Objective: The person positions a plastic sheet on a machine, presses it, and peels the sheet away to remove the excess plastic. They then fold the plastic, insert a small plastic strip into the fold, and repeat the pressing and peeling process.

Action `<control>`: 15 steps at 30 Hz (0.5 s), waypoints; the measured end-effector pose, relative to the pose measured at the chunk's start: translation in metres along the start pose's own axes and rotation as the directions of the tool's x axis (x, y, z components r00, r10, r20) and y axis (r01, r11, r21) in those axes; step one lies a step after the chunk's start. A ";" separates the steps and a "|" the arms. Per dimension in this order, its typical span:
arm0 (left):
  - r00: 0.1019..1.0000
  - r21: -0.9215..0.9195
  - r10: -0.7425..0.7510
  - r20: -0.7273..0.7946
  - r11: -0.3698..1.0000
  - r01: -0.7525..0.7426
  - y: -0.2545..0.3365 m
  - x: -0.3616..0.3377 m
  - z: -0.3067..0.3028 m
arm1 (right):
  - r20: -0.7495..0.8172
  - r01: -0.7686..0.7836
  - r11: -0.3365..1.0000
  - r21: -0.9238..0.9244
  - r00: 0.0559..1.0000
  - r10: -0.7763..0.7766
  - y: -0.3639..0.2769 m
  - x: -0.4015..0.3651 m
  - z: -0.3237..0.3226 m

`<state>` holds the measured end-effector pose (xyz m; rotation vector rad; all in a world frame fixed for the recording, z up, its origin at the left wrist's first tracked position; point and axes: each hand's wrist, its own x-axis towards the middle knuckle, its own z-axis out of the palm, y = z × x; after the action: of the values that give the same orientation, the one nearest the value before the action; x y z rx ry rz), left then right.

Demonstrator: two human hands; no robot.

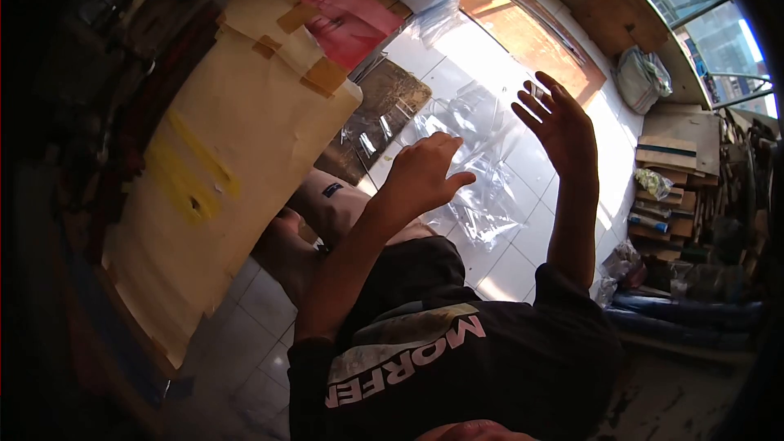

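My left hand [426, 170] is palm down over the edge of a crumpled clear plastic sheet [482, 204]. Its fingers bend slightly forward and the thumb stands well apart, with nothing visible in its grasp. Higher up and to the right, my right hand [563, 126] is raised with its fingers spread; a small pale patch shows between two of them. The shiny plastic spreads below and between both hands, over the white tiled floor [523, 257]. To the left of my left hand is a worktable covered with tan paper [245, 131].
Pink material [351, 24] and brown tape lie at the table's far end. A worn dark board [384, 110] is beside my leg. An orange-brown panel [531, 33] lies farther off. On the right are a white sack [643, 77] and stacked wood pieces [665, 204].
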<state>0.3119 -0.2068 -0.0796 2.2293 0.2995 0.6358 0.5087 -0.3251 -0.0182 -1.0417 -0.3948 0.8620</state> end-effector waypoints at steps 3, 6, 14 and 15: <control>0.976 0.098 -0.110 0.188 0.991 0.093 0.003 0.008 0.017 | 0.066 0.006 1.000 0.009 0.998 -0.007 -0.002 -0.002 0.010; 0.979 -0.016 -0.175 0.102 0.984 0.178 0.009 0.007 0.030 | 0.006 0.016 0.999 -0.042 1.000 -0.016 -0.002 -0.003 0.009; 0.988 -0.166 -0.150 0.032 0.974 0.153 -0.039 -0.007 0.055 | -0.267 -0.057 0.996 -0.062 0.963 0.038 0.015 0.005 -0.092; 0.978 -0.228 -0.199 0.065 0.951 0.209 -0.049 -0.016 0.053 | -0.344 -0.090 0.994 -0.061 0.937 0.064 0.018 0.010 -0.121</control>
<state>0.3259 -0.2141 -0.1517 1.9523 0.4066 0.4861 0.5864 -0.3844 -0.0922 -1.2591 -0.0933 0.7212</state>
